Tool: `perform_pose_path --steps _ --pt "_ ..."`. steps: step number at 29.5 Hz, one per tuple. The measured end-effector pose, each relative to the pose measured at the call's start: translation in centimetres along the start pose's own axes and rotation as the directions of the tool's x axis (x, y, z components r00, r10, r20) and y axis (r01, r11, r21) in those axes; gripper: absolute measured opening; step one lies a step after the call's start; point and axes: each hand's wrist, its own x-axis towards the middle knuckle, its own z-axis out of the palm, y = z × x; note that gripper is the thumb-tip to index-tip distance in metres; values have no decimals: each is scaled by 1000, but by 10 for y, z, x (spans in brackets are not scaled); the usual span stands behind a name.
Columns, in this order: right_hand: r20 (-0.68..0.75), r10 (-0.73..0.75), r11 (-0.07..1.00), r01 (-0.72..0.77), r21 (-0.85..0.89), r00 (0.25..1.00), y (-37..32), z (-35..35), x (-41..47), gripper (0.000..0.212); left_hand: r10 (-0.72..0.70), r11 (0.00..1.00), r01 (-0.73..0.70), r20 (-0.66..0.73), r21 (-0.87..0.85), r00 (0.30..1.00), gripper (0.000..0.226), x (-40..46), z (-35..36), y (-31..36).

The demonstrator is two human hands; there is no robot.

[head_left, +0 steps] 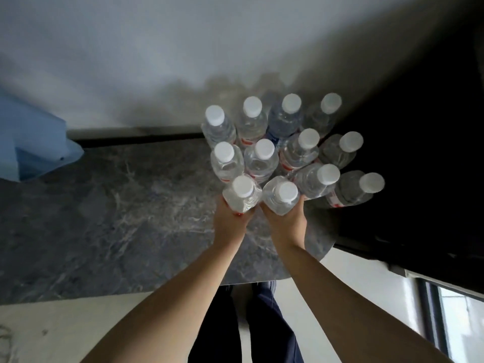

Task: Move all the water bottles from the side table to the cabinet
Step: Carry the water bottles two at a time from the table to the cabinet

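Twelve clear water bottles (285, 142) with white caps stand packed together at the back right corner of the grey marbled desk (104, 218), all seemingly full. The left hand (230, 218) wraps around the near left bottle (242, 195); the right hand (285, 221) wraps around the bottle beside it (281, 196), each grip closed.

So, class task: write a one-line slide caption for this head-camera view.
Left hand and right hand each grip a front bottle among twelve white-capped water bottles on a marbled tabletop.
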Motion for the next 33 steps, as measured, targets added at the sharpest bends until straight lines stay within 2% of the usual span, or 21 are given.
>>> perform_pose_path --steps 5,13,19,22,24,28,33 --pt "4 -10 999 9 48 1000 5 15 7 78 67 998 -67 9 -17 998 55 17 5 -12" --pt "78 50 996 -43 -82 996 -4 8 3 81 79 997 -78 128 -14 989 56 17 -5 -10" --pt "152 107 977 -75 -201 983 -33 -15 -15 81 75 989 -103 247 103 966 72 -3 -33 21" --pt "155 119 971 -82 -225 981 -58 -35 -35 73 90 967 -155 297 204 951 80 -20 -53 47" --pt "154 107 968 -68 -240 982 -76 -51 -49 71 100 932 -206 335 298 937 88 -32 -68 70" --pt "176 87 949 -28 -314 980 -116 -88 -81 72 248 804 -433 433 407 867 79 -56 -99 122" --pt "236 32 857 95 -507 971 -153 -133 -120 63 222 599 -599 608 532 763 71 -75 -121 178"
